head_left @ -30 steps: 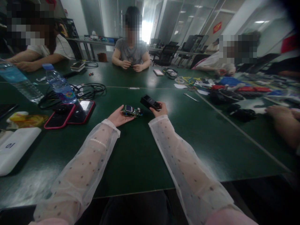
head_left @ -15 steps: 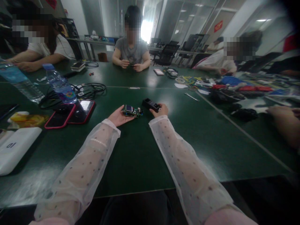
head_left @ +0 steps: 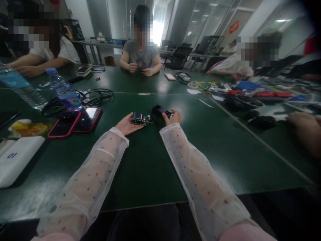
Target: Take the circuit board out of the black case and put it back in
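My left hand (head_left: 126, 125) holds a green circuit board (head_left: 142, 118) with a small screen, thumb along its far edge and fingers beneath. To the right of it, my right hand (head_left: 173, 117) grips the near right end of a black plastic case (head_left: 160, 111) between thumb and fingers. The case appears to rest on the table, with a dark opening at its left end. A small gap separates board and case. Sheer star-dotted sleeves cover both forearms.
Two phones (head_left: 65, 124), bottles (head_left: 64, 90), coiled black cables (head_left: 97, 96) and a white box (head_left: 21, 160) lie left. Tweezers (head_left: 205, 103) lie right, before a pile of wires and bags (head_left: 260, 93). Another person's hand (head_left: 306, 129) rests far right; several people sit around.
The fingers of my right hand have shifted slightly on the black case. My left hand and the circuit board stay practically where they were.
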